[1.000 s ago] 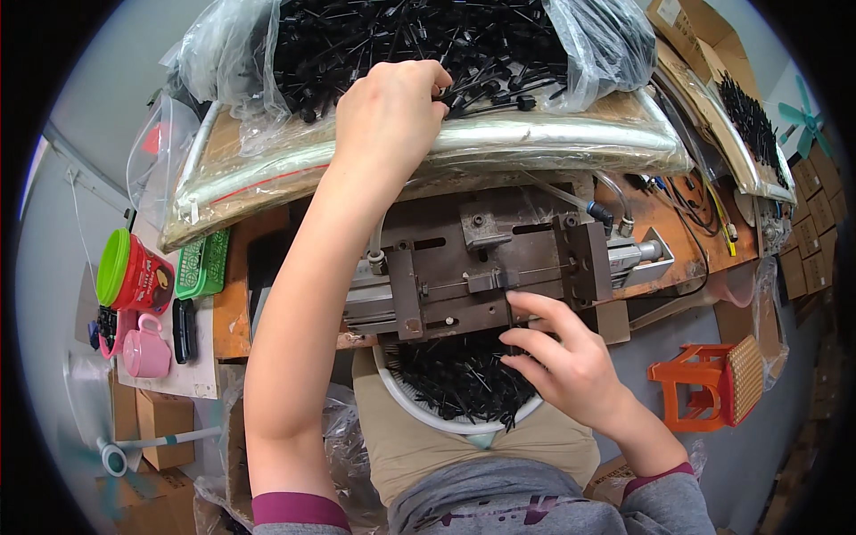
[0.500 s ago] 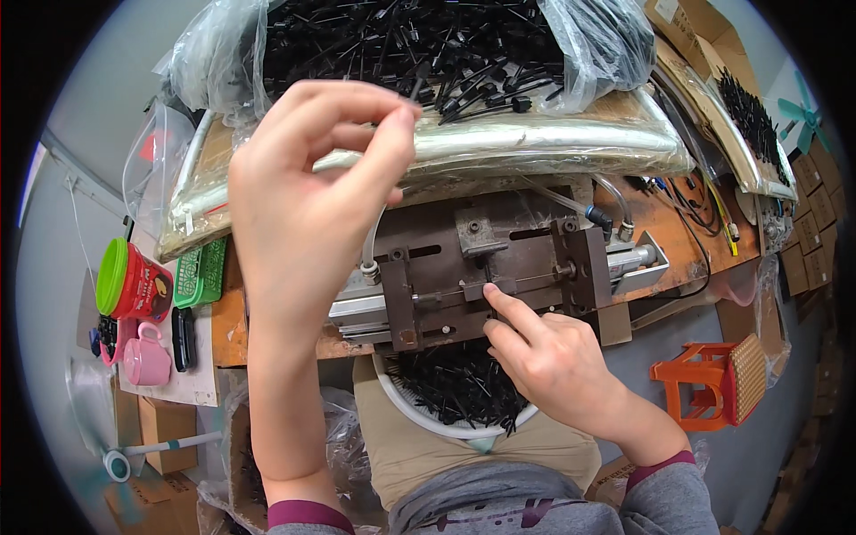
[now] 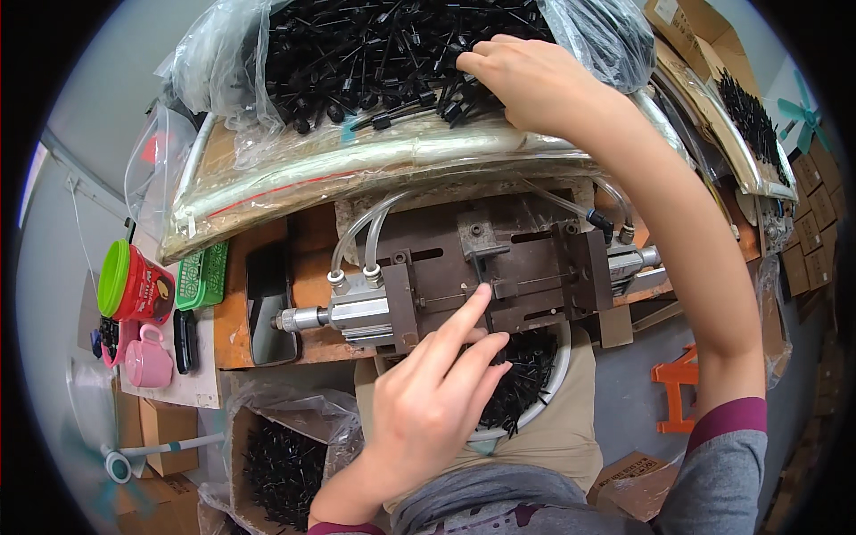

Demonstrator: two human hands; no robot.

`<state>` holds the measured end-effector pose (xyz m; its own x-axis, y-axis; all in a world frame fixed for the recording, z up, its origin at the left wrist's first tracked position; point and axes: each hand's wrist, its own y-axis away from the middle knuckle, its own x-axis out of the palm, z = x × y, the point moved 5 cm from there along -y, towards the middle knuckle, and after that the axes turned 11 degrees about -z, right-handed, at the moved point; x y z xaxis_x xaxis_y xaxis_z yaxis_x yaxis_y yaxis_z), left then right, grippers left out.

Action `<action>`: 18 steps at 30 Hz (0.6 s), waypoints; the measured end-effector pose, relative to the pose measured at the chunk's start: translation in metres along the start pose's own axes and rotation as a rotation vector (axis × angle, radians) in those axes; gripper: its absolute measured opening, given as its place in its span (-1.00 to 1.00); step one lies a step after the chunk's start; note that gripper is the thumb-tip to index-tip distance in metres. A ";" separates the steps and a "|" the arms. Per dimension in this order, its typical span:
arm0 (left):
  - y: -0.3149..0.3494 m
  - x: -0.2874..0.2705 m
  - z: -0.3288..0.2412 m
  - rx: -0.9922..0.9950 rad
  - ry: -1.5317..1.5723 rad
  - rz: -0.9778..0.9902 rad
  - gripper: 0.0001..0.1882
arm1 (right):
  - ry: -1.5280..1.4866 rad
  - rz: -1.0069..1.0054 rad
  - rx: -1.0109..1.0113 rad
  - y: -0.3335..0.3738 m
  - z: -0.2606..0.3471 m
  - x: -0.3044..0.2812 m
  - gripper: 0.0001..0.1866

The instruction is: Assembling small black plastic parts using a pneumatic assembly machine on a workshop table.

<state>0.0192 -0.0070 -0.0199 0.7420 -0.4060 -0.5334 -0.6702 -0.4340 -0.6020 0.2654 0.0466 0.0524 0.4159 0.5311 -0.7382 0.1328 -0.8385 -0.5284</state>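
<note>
My left hand [image 3: 428,397] reaches over the metal clamping fixture [image 3: 428,236], its index finger stretched out. That fingertip touches or nearly touches a thin black stemmed part [image 3: 482,267] lying in the fixture's middle; its other fingers are loosely bent with nothing seen in them. Far across, my right hand [image 3: 544,85] is at the edge of a heap of black stemmed parts [image 3: 357,53]. Its thumb and fingertips are pinched together at one dark part, whose shape is mostly lost among the others.
Clear hoses [image 3: 370,236] and metal cylinders [image 3: 361,316] flank the fixture. A plastic-wrapped tray rim [image 3: 401,165] borders the heap. A white basin [image 3: 560,374] of black parts rests in my lap. A phone [image 3: 272,303], green basket [image 3: 203,272] and pink cup [image 3: 149,357] are leftward.
My left hand has come down from the upper left to the fixture, where a black stemmed part now lies. My right hand has left the fixture and moved up to the heap.
</note>
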 end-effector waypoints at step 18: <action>0.017 0.043 0.017 0.135 -0.236 0.004 -0.74 | -0.365 -0.154 -0.005 0.015 -0.005 -0.016 -0.77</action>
<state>0.0402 -0.0184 -0.0634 0.7323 -0.2019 -0.6503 -0.6773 -0.3147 -0.6650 0.2655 0.0252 0.0584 0.0436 0.6583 -0.7515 0.1730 -0.7458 -0.6433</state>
